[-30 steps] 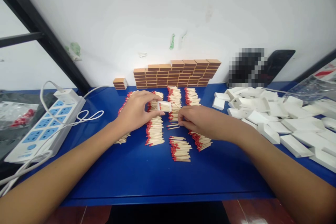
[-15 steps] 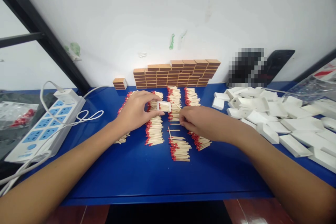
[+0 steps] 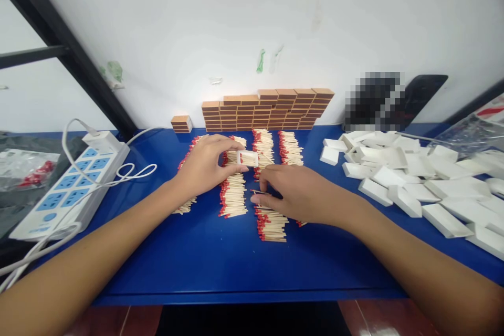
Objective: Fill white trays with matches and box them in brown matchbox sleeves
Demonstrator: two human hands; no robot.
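My left hand (image 3: 208, 163) is closed on a small white matchbox tray (image 3: 248, 159), pinched between thumb and fingers and facing me with a few matches inside. It sits over a column of red-headed matches (image 3: 234, 197). Lower and to the right, my right hand (image 3: 291, 191) is at the middle column of matches (image 3: 271, 226). Its thumb and index finger are spread apart around loose matches on the table, with no match clearly gripped. More matches (image 3: 290, 147) lie in a column behind this hand, partly covered by it.
Brown matchboxes (image 3: 268, 110) are stacked against the wall, with a small separate stack (image 3: 181, 124) left of them. Many white trays (image 3: 405, 163) are heaped on the right of the blue table (image 3: 236, 268). A white power strip (image 3: 74, 184) with cables lies at left.
My right hand has moved down and left from beside the tray to the loose matches, its thumb and index finger now parted. My left hand still holds the tray in nearly the same place.
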